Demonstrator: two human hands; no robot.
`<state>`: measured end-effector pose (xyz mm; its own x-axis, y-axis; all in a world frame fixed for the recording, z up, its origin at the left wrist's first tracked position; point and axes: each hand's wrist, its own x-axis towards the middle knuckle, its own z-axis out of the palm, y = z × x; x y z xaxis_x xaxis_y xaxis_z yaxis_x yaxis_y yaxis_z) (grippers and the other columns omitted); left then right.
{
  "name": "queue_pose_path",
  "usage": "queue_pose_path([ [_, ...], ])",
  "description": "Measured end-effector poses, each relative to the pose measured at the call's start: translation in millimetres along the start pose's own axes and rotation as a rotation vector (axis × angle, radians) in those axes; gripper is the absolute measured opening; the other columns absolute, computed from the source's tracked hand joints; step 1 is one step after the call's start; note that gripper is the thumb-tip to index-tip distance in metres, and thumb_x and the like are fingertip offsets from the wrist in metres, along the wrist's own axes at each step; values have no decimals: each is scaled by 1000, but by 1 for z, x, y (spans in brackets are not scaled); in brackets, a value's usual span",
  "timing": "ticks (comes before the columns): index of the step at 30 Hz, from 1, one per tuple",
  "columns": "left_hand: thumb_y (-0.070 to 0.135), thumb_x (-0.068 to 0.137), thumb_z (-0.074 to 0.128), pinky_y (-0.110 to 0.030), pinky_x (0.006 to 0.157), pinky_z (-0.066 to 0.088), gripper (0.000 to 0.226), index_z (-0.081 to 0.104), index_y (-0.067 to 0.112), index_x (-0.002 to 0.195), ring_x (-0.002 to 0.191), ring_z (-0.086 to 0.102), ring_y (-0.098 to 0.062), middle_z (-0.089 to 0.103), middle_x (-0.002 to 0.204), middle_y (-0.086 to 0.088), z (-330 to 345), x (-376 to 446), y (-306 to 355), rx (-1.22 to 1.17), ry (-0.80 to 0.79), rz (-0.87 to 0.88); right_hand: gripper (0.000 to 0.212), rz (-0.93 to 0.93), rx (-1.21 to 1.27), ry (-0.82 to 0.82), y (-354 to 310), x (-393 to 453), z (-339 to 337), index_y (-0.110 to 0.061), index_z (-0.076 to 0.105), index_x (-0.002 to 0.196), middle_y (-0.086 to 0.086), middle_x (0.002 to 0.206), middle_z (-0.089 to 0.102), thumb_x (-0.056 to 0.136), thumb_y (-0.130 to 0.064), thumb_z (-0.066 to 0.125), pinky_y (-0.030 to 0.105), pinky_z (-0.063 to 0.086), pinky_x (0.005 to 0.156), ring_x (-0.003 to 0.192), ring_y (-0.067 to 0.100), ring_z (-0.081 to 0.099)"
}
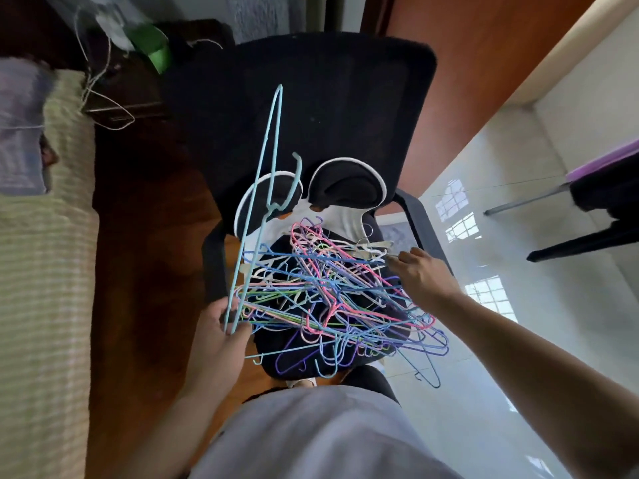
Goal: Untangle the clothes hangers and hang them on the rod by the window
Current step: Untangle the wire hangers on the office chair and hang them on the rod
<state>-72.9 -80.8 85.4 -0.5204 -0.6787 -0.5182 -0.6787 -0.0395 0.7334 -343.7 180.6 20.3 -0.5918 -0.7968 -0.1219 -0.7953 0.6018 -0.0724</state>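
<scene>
Currently left hand [221,326] grips light-blue hanger [266,188], raised off tangled pile [332,295] on chair seat [408,216]. Right hand [420,274] pinches pile's edge (approx.). Wire likely light, springy, snag-prone; hold by lower bar.

A tangled heap of coloured wire hangers [332,299] is being carried on the seat of a black mesh office chair [311,98], with a black-and-white cushion [349,188] being propped against its backrest; the chair is being borne partly by glossy pale floor tiles [518,209]
</scene>
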Motion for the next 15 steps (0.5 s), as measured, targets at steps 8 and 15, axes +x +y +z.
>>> queue_pose_path([
  [8,11,92,67,-39,90,55,41,52,42,114,100,66,-17,61,118,4,-7,4,-2,40,-14,16,32,-265,-91,-6,8,23,-5,-8,70,111,7,88,64,80,-2,75,40,55,48,82,27,55],
  [15,13,95,65,-30,83,51,42,50,40,122,101,66,-16,58,124,5,-16,0,-17,43,2,0,32,-328,-157,-58,3,31,6,-7,66,121,9,99,68,93,-4,50,42,58,59,86,28,58],
])
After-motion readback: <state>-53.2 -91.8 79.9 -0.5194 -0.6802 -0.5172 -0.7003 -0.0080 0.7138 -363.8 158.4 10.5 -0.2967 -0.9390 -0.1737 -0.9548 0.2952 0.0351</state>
